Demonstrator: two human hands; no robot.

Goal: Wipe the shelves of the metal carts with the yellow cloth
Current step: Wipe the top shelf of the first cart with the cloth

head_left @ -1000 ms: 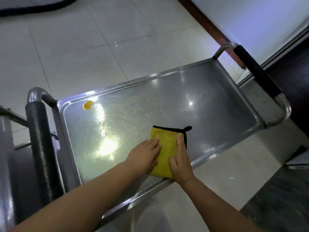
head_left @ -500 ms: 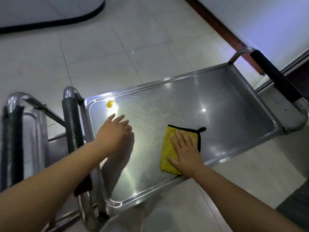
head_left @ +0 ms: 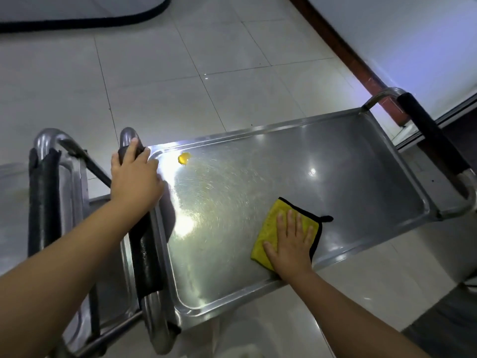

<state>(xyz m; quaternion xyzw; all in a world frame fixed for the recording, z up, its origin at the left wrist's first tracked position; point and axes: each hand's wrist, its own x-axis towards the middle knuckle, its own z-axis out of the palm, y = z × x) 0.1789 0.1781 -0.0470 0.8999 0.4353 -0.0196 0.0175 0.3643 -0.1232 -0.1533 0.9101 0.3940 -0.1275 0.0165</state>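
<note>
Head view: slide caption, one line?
Right hand presses yellow cloth on cart shelf; left hand grips handle.

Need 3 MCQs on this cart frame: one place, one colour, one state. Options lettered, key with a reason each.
1. Where on the steel cart shelf does the small yellow blob sit?
A. far left corner
B. near right corner
C. under the cloth

2. What colour edges the folded yellow cloth?
A. red
B. black
C. white

3. What is the left hand doing?
A. lying flat on the shelf
B. holding the cloth
C. gripping the black padded cart handle

Key: 1 A, it lies by the shelf corner next to the left hand. 2 B, dark trim and loop show at its right side. 3 C, fingers wrap the handle, while the right hand lies flat on the cloth.
</note>
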